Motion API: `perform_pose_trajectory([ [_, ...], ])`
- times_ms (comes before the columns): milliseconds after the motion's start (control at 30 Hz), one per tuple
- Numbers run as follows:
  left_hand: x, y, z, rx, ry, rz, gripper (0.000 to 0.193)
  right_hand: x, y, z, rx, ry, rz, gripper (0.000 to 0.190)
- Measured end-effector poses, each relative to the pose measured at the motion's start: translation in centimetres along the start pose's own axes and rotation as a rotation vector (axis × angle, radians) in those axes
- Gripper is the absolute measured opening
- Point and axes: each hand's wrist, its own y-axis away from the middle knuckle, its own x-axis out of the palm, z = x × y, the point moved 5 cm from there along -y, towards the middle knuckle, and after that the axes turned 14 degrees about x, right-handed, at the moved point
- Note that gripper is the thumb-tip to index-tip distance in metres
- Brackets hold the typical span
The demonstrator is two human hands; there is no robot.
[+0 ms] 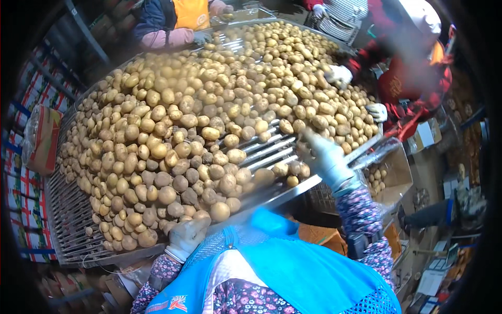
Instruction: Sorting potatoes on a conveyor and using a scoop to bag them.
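A large heap of potatoes (pixel 168 149) covers a table of metal bars (pixel 270 147) in front of me. Some potatoes are pale yellow, others dark with soil. My left hand (pixel 189 235), in a pale work glove, is at the table's near edge beside the closest potatoes. Its fingers are partly hidden, so its grip is unclear. My right hand (pixel 327 157), also gloved, reaches over the right part of the near rim (pixel 298 189). It is blurred near bare bars and a few potatoes, and I cannot tell whether it holds one.
Below the right rim stands a lined cardboard box (pixel 396 172) with potatoes inside. Co-workers' gloved hands (pixel 339 75) touch the heap at right, and another gloved hand (pixel 202 38) is at the far edge. A red-and-brown carton (pixel 42 139) stands at left, by stacked printed boxes (pixel 33 192).
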Motion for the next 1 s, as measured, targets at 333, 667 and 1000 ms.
perform_pose_trajectory([
  [333, -4.2, -8.6, 0.9, 0.141, -0.012, -0.114, 0.04, 15.2, -8.3, 2.3, -0.09, 0.287, 0.055, 0.056],
  [667, -2.6, -13.0, 2.9, 0.138, -0.02, 0.135, 0.031, 14.7, -15.2, -0.1, 0.121, 0.32, 0.343, 0.022],
  [1000, -2.0, -11.2, 3.9, -0.298, 0.746, -0.073, 0.03, 21.6, -16.5, 1.3, 0.036, 0.417, 0.259, 0.029],
])
